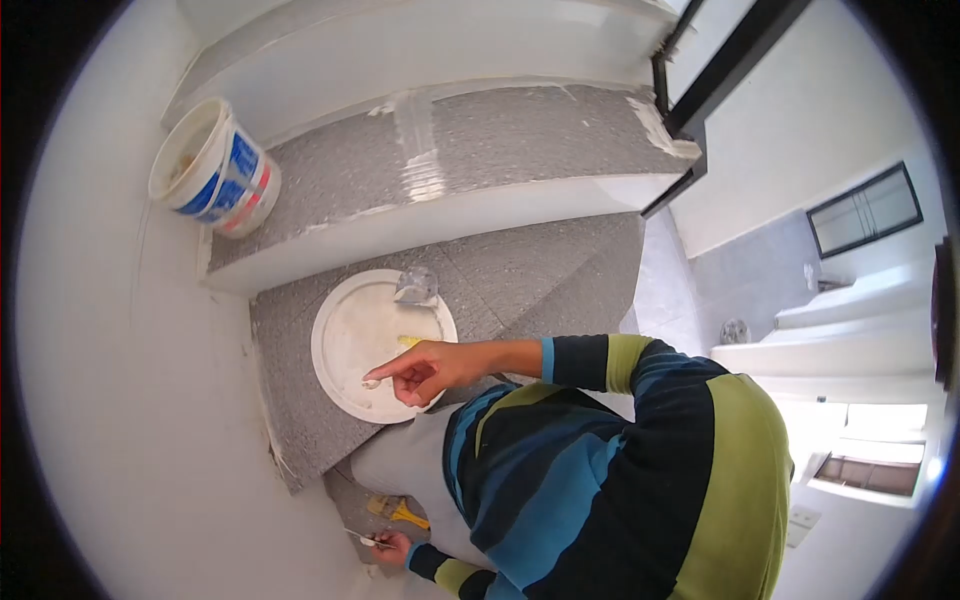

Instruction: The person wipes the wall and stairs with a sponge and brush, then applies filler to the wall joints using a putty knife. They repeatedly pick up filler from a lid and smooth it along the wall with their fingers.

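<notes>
The right hand (415, 373), index stretched and other fingers curled, seems to gather soft white paste (371, 384) over the round white lid (345, 335). The left hand (392, 546) grasps a thin, white-smeared tool (368, 541); the next move probably calls for a steady index.

Slim tool (367, 541) (partly behind fingers (386, 552))

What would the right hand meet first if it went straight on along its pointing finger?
Likely the round white tray beneath the right hand; fingertip height is unclear. Clearing the rim, probably the white wall.

Container (416, 286) obstructs tray (350, 320), with free room beside
</notes>
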Tool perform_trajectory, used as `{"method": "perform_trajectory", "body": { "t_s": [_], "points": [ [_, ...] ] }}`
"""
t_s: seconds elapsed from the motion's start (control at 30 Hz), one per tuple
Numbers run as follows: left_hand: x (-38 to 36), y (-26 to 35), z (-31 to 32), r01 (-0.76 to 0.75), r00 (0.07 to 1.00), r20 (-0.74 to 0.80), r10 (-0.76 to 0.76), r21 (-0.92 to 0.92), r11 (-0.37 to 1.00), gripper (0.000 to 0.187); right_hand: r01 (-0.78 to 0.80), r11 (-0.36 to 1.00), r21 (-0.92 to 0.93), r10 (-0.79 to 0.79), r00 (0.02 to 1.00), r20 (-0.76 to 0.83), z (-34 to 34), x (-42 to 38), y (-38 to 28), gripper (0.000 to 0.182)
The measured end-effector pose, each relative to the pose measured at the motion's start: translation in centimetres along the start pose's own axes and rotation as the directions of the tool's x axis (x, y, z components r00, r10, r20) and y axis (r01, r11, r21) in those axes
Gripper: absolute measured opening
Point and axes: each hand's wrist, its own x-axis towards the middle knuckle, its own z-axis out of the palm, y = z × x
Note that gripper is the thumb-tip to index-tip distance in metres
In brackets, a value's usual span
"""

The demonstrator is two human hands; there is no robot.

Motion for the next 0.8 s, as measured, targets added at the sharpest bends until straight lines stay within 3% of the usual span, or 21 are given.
{"method": "perform_trajectory", "body": {
  "t_s": [0.07, 0.13, 0.27, 0.33, 0.37, 0.43, 0.63, 0.73, 0.8],
  "points": [
    [1.4, 0.1, -0.8, -0.003, 0.999, 0.032, 0.005, -0.057, 0.998, 0.022, -0.014, 1.000, -0.011, 0.013, 0.997, -0.074, -1.1, -1.0, 0.3, 0.066],
    [2.0, 0.4, -1.2, -0.191, 0.971, 0.157, 0.180, 0.055, 0.980, 0.024, 0.011, 1.000, 0.011, -0.010, 0.996, -0.091, -1.9, -1.6, 0.0, 0.065],
    [1.4, 0.1, -0.3, -0.116, 0.991, 0.047, 0.123, -0.137, 0.984, 0.027, 0.004, 0.999, 0.052, 0.000, 0.997, -0.079, -2.4, -1.9, -0.8, 0.062],
    [1.0, 0.1, 0.4, -0.103, 0.994, -0.061, 0.092, -0.216, 0.971, 0.016, 0.014, 0.998, 0.058, -0.009, 0.997, -0.077, -2.2, -1.6, -1.0, 0.062],
    [1.1, 0.1, 0.2, -0.110, 0.994, -0.053, 0.100, -0.220, 0.969, 0.016, 0.007, 0.999, 0.049, -0.003, 0.997, -0.079, -2.3, -1.4, -0.9, 0.062],
    [1.5, 0.2, -0.6, -0.129, 0.982, 0.114, 0.150, -0.175, 0.976, 0.028, 0.011, 0.999, 0.037, -0.008, 0.997, -0.072, -2.3, -1.0, -0.9, 0.062],
    [3.0, 0.4, -1.6, -0.114, 0.990, 0.058, 0.130, -0.223, 0.968, 0.025, 0.031, 0.998, 0.046, -0.028, 0.997, -0.069, -3.2, -1.1, -0.5, 0.062],
    [3.0, 0.2, -1.2, -0.183, 0.976, 0.085, 0.202, -0.187, 0.965, 0.024, 0.097, 0.994, 0.045, -0.088, 0.981, -0.175, -5.2, -3.3, 0.8, 0.057],
    [3.0, 0.4, -1.1, -0.187, 0.980, 0.036, 0.196, -0.170, 0.968, 0.023, 0.097, 0.892, 0.441, 0.086, 0.922, -0.377, -7.2, -6.6, 1.6, 0.050]
  ]
}}
